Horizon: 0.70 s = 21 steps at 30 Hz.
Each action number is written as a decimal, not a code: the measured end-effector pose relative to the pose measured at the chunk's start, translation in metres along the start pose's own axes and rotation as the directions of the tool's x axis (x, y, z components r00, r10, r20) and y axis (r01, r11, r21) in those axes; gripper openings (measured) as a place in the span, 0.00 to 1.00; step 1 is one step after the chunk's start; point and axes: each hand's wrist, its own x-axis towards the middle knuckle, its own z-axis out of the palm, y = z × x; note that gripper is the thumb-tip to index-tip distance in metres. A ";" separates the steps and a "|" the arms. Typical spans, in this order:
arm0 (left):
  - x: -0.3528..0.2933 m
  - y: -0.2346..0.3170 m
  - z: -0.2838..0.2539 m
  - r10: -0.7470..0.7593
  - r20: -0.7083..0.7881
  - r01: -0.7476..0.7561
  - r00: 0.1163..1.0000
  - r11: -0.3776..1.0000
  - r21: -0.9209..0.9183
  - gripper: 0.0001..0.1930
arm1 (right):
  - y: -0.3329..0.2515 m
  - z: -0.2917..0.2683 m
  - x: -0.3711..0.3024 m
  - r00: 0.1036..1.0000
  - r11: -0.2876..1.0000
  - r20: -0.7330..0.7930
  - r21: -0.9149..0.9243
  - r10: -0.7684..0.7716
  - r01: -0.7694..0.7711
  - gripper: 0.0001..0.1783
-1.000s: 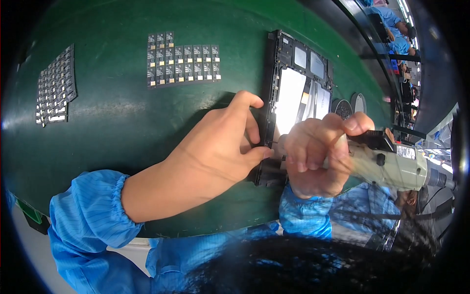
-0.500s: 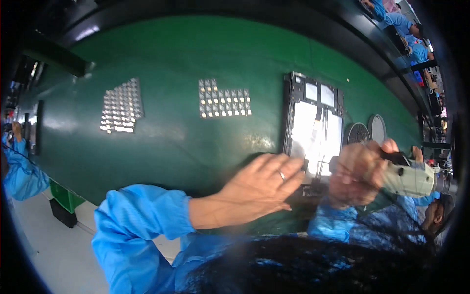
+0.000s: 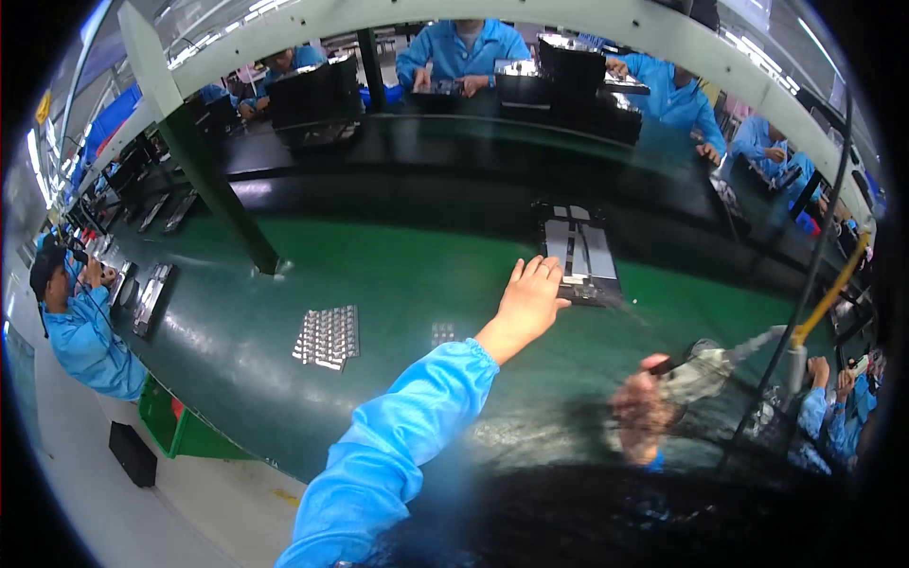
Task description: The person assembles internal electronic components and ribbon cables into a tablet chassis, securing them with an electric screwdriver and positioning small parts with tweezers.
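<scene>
My left hand (image 3: 530,301) lies palm down on the near left corner of the black device case (image 3: 579,241), fingers laid out rather than wrapped round it; the case sits flat on the green bench (image 3: 407,256) at the stretch of my arm. My right hand (image 3: 641,412), blurred, is closed round a pale power tool (image 3: 701,369), well apart from the case, to its right and nearer me. As I judge it, my tool work on this case is over, or at least paused: its pale panels (image 3: 597,254) are in place, and the tool touches nothing on it. What is left I can't say (any fasteners are too small to make out from here). The sheet of small labels (image 3: 327,337) lies left of the case and nearer me, with a fainter patch of labels (image 3: 443,332) between the two. Compared with half a second ago, the case is farther out, beyond the labels instead of level with them; my left arm is straighter, and the tool, then just beside the case, is well clear of it. My view has lifted too, so a co-worker (image 3: 497,47) shows beyond the case.
</scene>
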 end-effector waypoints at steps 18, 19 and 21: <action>-0.108 -0.024 -0.139 0.017 0.336 0.035 0.942 0.989 -0.146 0.32 | -0.022 -0.044 0.021 0.990 0.985 -0.081 -0.144 -0.112 0.100 0.17; -0.105 -0.021 -0.143 -0.005 0.367 0.077 0.930 0.980 -0.181 0.30 | -0.027 -0.048 0.022 0.990 0.980 -0.059 -0.160 -0.128 0.117 0.19; -0.093 -0.017 -0.146 0.005 0.406 0.103 0.914 0.964 -0.243 0.25 | -0.039 -0.052 0.019 0.985 0.983 -0.124 -0.159 -0.118 0.097 0.20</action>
